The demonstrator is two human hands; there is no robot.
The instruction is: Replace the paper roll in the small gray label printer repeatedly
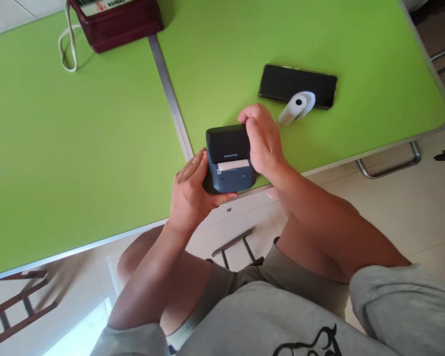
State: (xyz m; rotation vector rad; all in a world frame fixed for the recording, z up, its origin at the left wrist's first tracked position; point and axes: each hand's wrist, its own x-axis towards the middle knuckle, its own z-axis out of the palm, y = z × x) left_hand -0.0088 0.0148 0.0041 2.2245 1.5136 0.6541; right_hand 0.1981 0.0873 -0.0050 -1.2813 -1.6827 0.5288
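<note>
A small dark label printer (pixel 230 148) stands near the front edge of the green table (pixel 96 148), its black lid down and a strip of white paper (pixel 233 165) showing at its slot. My left hand (pixel 193 188) grips the printer's left side, with the thumb along its front edge. Around the right side of the lid curls my right hand (pixel 262 138), its fingertips partly hidden behind the printer. Just beyond that hand, a white paper roll (pixel 292 110) with a loose end lies against a black phone (pixel 298 84).
A dark red box-like holder (pixel 122 27) with a white cord (pixel 73 44) sits at the far left. A metal seam strip (pixel 168 89) crosses the table. Below the edge are a stool (pixel 232 242) and a metal bar (pixel 393 173).
</note>
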